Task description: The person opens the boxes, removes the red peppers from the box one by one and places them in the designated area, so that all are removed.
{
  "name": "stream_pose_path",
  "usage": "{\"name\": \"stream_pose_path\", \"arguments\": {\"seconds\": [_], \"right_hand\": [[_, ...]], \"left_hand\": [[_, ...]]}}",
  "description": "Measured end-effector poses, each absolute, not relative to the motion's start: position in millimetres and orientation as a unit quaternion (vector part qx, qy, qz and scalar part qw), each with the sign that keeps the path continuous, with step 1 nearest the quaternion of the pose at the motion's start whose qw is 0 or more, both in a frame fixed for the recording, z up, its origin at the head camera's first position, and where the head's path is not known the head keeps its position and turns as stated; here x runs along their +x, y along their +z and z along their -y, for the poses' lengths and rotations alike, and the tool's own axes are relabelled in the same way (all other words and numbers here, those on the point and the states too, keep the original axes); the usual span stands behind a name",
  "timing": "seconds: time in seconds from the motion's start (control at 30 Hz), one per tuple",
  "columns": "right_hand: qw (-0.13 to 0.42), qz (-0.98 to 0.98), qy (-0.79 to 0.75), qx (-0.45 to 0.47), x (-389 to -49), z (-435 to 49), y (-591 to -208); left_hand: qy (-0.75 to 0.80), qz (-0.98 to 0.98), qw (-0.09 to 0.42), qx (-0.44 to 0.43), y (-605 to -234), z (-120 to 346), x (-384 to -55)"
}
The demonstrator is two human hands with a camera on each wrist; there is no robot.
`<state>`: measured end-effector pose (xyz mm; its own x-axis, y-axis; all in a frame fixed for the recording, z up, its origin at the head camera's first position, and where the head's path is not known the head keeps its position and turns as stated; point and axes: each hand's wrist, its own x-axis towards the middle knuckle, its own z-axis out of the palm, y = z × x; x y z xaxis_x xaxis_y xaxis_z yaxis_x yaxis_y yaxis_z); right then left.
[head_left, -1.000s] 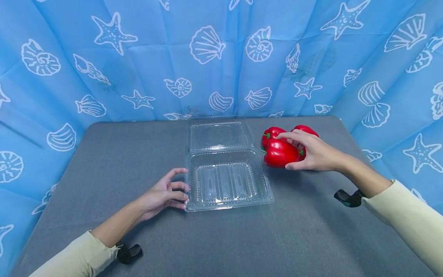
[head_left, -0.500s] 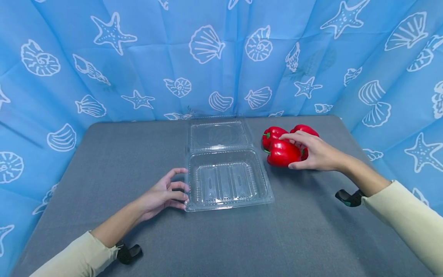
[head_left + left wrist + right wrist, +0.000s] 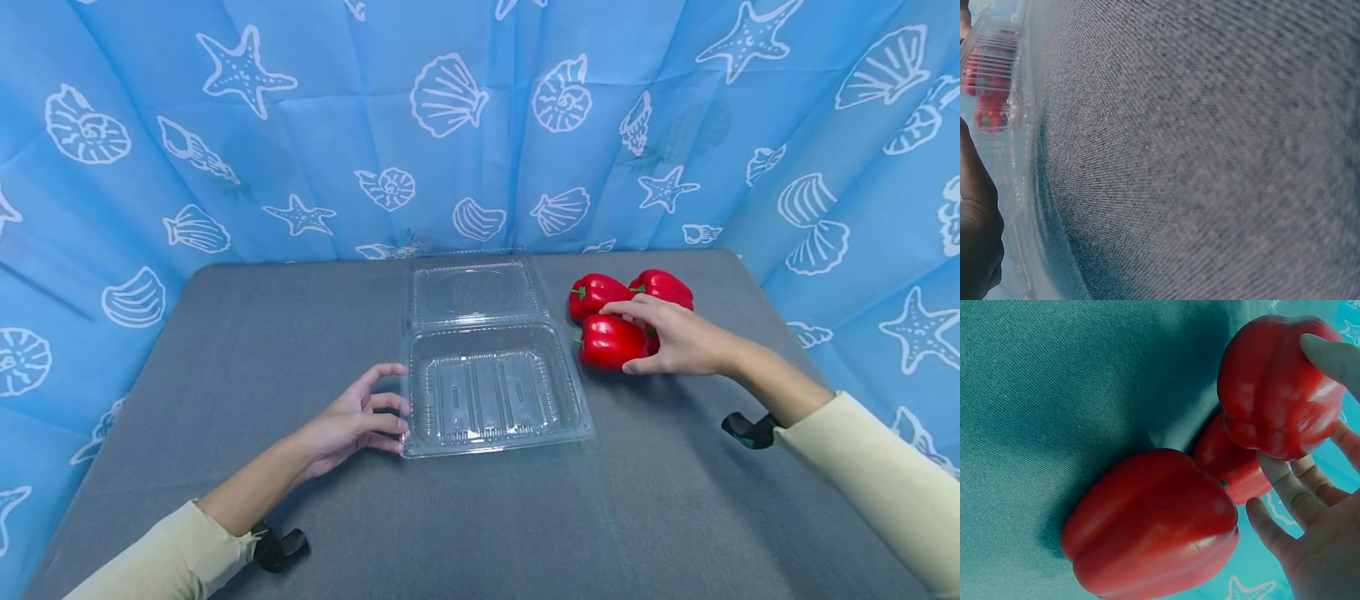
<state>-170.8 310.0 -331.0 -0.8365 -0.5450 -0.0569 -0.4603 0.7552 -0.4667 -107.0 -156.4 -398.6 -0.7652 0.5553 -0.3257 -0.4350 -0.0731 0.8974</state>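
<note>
My right hand (image 3: 678, 333) pinches the nearest red bell pepper (image 3: 609, 342) between thumb and fingers. The right wrist view shows the thumb over one side of that pepper (image 3: 1272, 381) and fingertips at its lower end. Another red bell pepper (image 3: 598, 295) lies just behind it, and one more, a red bell pepper (image 3: 666, 286), is at the back right; red also shows under the palm, mostly hidden. To the left stands a clear plastic clamshell container (image 3: 491, 450), lid (image 3: 476, 292) folded back. The spread fingers of my left hand (image 3: 341, 429) touch its left edge.
A grey cloth covers the table (image 3: 300, 350). Behind it hangs a blue curtain (image 3: 315, 125) printed with white shells and starfish. In the right wrist view a large red pepper (image 3: 1154, 525) lies close beside the held one.
My right hand, with the held pepper, has shifted slightly right and towards me, away from the back peppers, which now show more. The left hand and container have stayed put.
</note>
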Motion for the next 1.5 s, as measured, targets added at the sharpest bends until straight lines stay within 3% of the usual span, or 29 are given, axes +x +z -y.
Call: {"name": "stream_pose_path", "arguments": {"seconds": [1.5], "right_hand": [[0.115, -0.944, -0.143, -0.274, -174.0, -315.0, -330.1]], "left_hand": [[0.713, -0.608, 0.345, 0.058, -399.5, 157.7, -110.2]]}}
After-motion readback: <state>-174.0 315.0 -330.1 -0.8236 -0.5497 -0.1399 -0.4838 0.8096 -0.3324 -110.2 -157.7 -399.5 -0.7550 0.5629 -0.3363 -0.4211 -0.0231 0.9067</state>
